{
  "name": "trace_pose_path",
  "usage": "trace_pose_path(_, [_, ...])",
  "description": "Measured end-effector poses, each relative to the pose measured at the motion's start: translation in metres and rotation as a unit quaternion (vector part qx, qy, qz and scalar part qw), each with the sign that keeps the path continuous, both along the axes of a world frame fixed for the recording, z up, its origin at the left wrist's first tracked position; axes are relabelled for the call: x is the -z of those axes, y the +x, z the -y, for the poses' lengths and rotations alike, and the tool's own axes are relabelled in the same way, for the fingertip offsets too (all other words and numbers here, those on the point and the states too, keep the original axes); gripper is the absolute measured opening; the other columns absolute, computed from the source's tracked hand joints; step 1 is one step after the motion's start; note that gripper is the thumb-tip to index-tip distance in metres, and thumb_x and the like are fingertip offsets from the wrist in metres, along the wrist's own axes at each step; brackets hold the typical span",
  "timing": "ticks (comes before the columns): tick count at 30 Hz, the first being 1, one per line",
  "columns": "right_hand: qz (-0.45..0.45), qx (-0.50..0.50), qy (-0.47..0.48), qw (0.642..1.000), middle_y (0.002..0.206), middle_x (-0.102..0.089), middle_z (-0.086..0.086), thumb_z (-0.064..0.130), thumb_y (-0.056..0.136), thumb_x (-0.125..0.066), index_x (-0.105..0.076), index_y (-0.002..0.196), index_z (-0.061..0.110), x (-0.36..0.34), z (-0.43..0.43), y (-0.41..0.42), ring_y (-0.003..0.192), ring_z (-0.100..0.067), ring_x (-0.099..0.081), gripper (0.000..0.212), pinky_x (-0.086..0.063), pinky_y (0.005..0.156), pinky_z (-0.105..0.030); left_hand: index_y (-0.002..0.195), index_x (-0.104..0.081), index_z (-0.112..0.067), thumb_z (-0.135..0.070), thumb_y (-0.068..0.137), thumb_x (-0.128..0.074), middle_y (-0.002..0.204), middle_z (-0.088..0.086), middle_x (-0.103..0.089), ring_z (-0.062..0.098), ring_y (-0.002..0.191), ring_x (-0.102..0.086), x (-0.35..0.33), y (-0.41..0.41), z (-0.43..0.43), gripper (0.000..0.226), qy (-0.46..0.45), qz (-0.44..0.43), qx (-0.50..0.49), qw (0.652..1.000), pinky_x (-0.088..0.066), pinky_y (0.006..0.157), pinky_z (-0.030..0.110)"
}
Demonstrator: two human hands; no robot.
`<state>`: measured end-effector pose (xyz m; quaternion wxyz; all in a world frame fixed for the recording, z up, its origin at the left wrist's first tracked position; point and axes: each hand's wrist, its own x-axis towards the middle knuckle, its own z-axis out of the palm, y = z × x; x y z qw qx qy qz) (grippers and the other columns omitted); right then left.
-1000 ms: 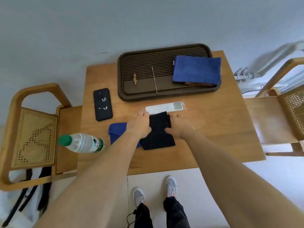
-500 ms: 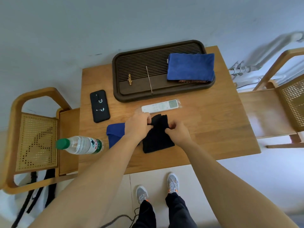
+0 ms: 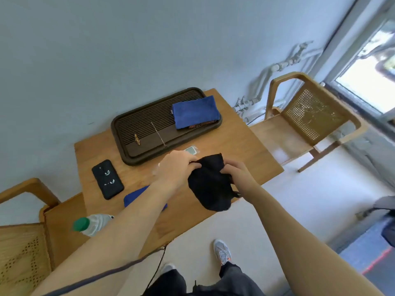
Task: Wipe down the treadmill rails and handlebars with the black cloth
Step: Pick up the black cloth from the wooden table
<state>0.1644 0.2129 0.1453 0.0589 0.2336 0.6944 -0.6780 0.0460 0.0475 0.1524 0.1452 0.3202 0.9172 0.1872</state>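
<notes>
Black cloth (image 3: 210,184) hangs between the two hands, lifted off the table (image 3: 245,146) and held above its front edge. The left hand (image 3: 178,165) is closed on the upper left part of the cloth, and the right hand (image 3: 237,175) is closed on its right side; the loose lower part droops under them. No treadmill is seen in this view, so the wiping has probably not begun and the person must first carry the cloth there.

Some things could go wrong from here. The cloth is bunched, not folded flat, so a hanging corner may slip out of the fingers when one hand lets go. The drooping end is also near the table's front edge and could drag over it. A remote (image 3: 191,150) lies just behind the left hand, beside the tray (image 3: 119,133), and a phone (image 3: 107,179) and a bottle (image 3: 92,224) are near the table's left edge; a quick turn of the arm could push them. A thin cable (image 3: 158,265) hangs by the legs and could catch a foot.
</notes>
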Motion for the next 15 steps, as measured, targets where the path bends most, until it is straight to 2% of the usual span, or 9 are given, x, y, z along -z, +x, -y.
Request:
trace_pose_path(3, [-0.006,0.074,-0.041,0.996,0.083,-0.057,-0.016,0.017,0.087,-0.051,-0.060,0.100,-0.001,-0.012,0.022,0.022,0.070,-0.026,-0.058,0.024,-0.048,0.066,-0.035,0.110,-0.076,-0.027,-0.026,0.097,-0.061,0.097,-0.002,-0.063,0.018,0.089,-0.058,-0.006,0.006,-0.003,0.020,0.111,-0.023,0.064,0.992,-0.048,0.075,0.034])
trace_pose_path(5, [0.009,0.165,-0.108,0.980,0.088,-0.058,-0.020,0.023,0.086,-0.051,-0.056,0.112,0.003,-0.018,0.040,0.037,0.063,-0.033,-0.061,0.033,-0.049,0.064,-0.037,0.120,-0.073,-0.026,-0.021,0.098,-0.060,0.098,-0.001,-0.064,0.019,0.090,-0.059,-0.011,0.012,0.000,0.026,0.145,-0.034,0.127,0.981,-0.048,0.076,0.034])
trace_pose_path(6, [0.002,0.198,-0.111,0.974,0.094,-0.061,-0.020,0.020,0.088,-0.047,-0.054,0.122,0.005,-0.020,0.050,0.045,0.061,-0.033,-0.063,0.038,-0.051,0.064,-0.037,0.125,-0.070,-0.026,-0.021,0.099,-0.058,0.103,-0.001,-0.068,0.020,0.095,-0.060,-0.013,0.016,0.003,0.029,0.148,-0.037,0.161,0.975,-0.049,0.080,0.035])
trace_pose_path(9, [-0.035,0.234,-0.021,0.971,0.113,-0.064,-0.014,0.019,0.081,-0.046,-0.047,0.140,0.036,-0.036,0.084,0.076,0.076,-0.032,-0.070,0.061,-0.059,0.075,-0.039,0.130,-0.065,-0.029,-0.023,0.101,-0.052,0.110,0.001,-0.072,0.020,0.101,-0.064,-0.023,0.038,0.013,0.033,0.144,-0.044,0.238,0.960,-0.052,0.086,0.037])
trace_pose_path(11, [-0.047,0.234,0.012,0.971,0.117,-0.063,-0.012,0.015,0.078,-0.051,-0.041,0.141,0.044,-0.047,0.108,0.098,0.090,-0.033,-0.069,0.071,-0.059,0.080,-0.036,0.125,-0.061,-0.032,-0.027,0.101,-0.048,0.103,-0.003,-0.071,0.016,0.090,-0.064,-0.033,0.058,0.021,0.028,0.136,-0.052,0.266,0.953,-0.053,0.078,0.033])
trace_pose_path(12, [-0.049,0.235,0.038,0.970,0.118,-0.062,-0.011,0.012,0.078,-0.053,-0.040,0.139,0.045,-0.050,0.119,0.107,0.095,-0.034,-0.067,0.071,-0.058,0.080,-0.036,0.121,-0.057,-0.031,-0.028,0.101,-0.047,0.098,-0.007,-0.068,0.011,0.081,-0.061,-0.039,0.069,0.025,0.022,0.126,-0.052,0.272,0.953,-0.050,0.072,0.023])
trace_pose_path(13, [-0.048,0.234,0.072,0.968,0.118,-0.061,-0.012,0.011,0.077,-0.056,-0.040,0.134,0.046,-0.054,0.131,0.117,0.098,-0.036,-0.066,0.069,-0.057,0.082,-0.039,0.117,-0.054,-0.029,-0.028,0.101,-0.047,0.093,-0.010,-0.062,0.006,0.074,-0.054,-0.044,0.079,0.029,0.017,0.118,-0.050,0.276,0.953,-0.042,0.064,0.014])
trace_pose_path(15, [-0.049,0.254,0.107,0.960,0.114,-0.060,-0.014,0.012,0.073,-0.058,-0.042,0.120,0.042,-0.055,0.149,0.134,0.097,-0.040,-0.064,0.058,-0.054,0.084,-0.048,0.113,-0.051,-0.026,-0.024,0.103,-0.046,0.089,-0.012,-0.052,0.004,0.071,-0.047,-0.052,0.099,0.035,0.011,0.121,-0.021,0.287,0.950,-0.033,0.057,0.012])
